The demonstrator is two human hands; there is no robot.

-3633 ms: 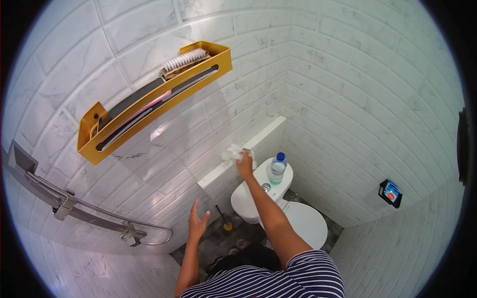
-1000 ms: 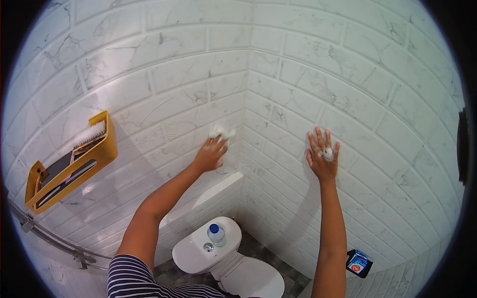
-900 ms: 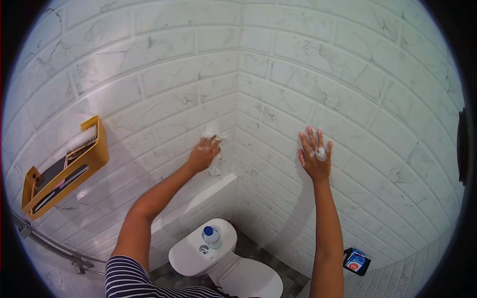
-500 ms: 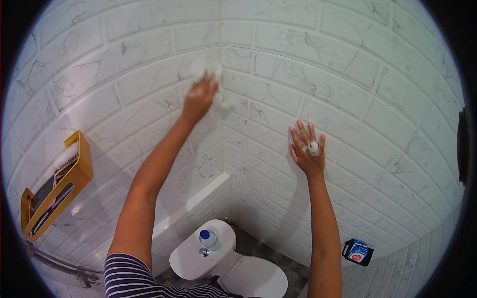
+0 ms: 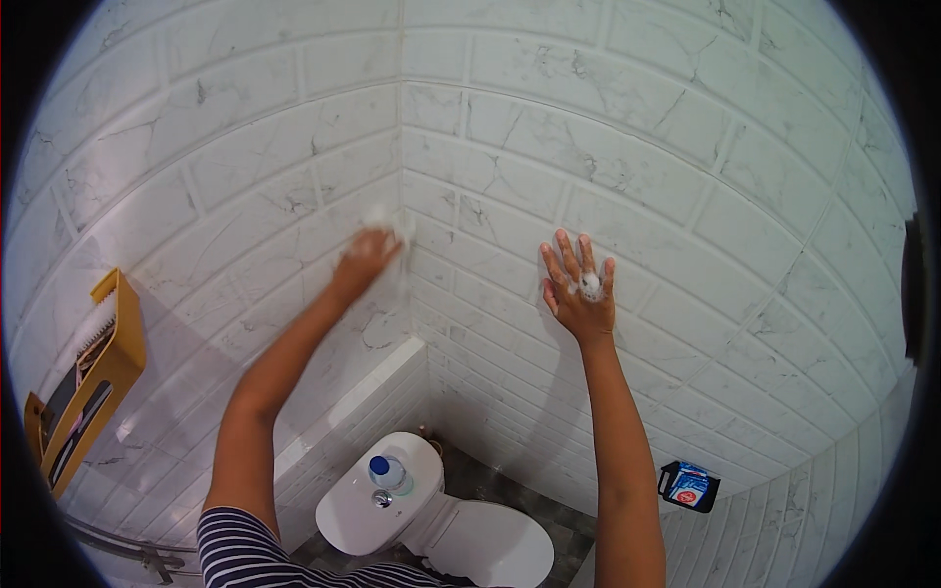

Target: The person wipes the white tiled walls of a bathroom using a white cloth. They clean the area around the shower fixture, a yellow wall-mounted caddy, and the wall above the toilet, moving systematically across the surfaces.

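Note:
My left hand (image 5: 367, 261) is at the corner where two white marbled tile walls (image 5: 510, 137) meet. It is smeared by motion, with its fingers curled. Something whitish, foam or a pale pad, shows at the fingertips against the wall; I cannot make out what it is. To the right, my right hand (image 5: 582, 296) lies flat on the other wall, fingers spread. A blob of white foam (image 5: 590, 285) sits on the back of that hand, near the base of the fingers.
Below stands a white toilet (image 5: 505, 544); a bottle with a blue cap (image 5: 390, 474) is on its tank (image 5: 343, 519). A yellow caddy (image 5: 123, 333) holding a brush hangs at left. A black holder with a blue-and-white packet (image 5: 689, 487) is on the right wall. A tiled ledge (image 5: 368, 392) runs behind the tank.
My left hand has slid down along the corner, its elbow bending more. My right hand keeps its place on the wall. The whole view has shifted slightly, so things appear further left.

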